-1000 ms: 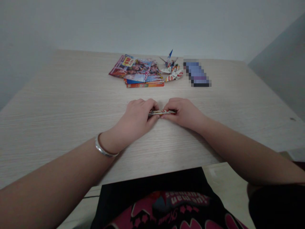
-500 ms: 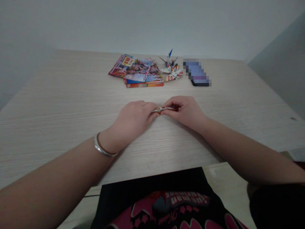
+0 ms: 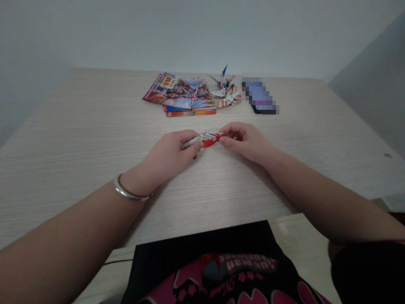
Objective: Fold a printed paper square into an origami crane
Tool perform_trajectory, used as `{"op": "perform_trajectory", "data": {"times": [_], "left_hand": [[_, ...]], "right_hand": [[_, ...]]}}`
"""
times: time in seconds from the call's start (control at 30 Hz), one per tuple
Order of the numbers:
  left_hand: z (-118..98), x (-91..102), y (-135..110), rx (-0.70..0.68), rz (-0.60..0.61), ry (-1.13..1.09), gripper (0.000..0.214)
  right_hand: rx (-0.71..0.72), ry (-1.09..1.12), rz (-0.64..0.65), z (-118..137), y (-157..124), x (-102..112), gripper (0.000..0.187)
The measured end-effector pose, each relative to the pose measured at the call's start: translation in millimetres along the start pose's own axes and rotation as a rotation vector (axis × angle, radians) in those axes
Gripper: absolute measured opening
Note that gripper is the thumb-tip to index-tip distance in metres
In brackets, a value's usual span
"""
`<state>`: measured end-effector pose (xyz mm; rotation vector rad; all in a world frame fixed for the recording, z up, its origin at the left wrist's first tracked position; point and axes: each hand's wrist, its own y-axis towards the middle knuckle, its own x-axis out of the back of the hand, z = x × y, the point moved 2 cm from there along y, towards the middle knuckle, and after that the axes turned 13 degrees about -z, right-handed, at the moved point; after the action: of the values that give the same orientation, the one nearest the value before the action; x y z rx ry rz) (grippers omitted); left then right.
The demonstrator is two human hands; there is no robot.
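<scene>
A narrow piece of folded paper, printed in white, red and orange, stretches between my two hands near the middle of the table. My left hand pinches its left end between thumb and fingers, which partly cover it. At the other end, the thumb and fingertips of my right hand are closed on the paper's tip. Both hands are low over the tabletop, and a silver bangle circles my left wrist.
Beyond my hands lies a pile of colourful printed leaflets. Folded paper cranes sit right of it, then a dark phone with a pixelated screen. A wall rises behind the pale wooden table.
My left hand has shifted left and my right hand slightly up. More of the folded paper shows between them, and its printed side has turned into view.
</scene>
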<state>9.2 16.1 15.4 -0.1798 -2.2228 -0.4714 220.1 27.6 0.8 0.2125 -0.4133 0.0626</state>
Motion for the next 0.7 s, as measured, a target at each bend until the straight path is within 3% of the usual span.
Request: {"op": "perform_trajectory", "data": {"times": [0.13, 0.47, 0.7], "left_hand": [[-3.2, -2.2, -1.3, -0.034, 0.034, -0.095, 0.022], [-5.3, -1.6, -1.6, -0.043, 0.060, -0.003, 0.026], [-8.9, -0.3, -0.1, -0.270, -0.067, 0.325, 0.030]], "right_hand": [[0.009, -0.028, 0.059, 3.9, -1.7, -8.2, 0.022], [0.047, -0.114, 0.058, 1.1, -1.8, -11.7, 0.014], [0.133, -0.078, 0.028, 4.6, -2.1, -11.4, 0.019]]}}
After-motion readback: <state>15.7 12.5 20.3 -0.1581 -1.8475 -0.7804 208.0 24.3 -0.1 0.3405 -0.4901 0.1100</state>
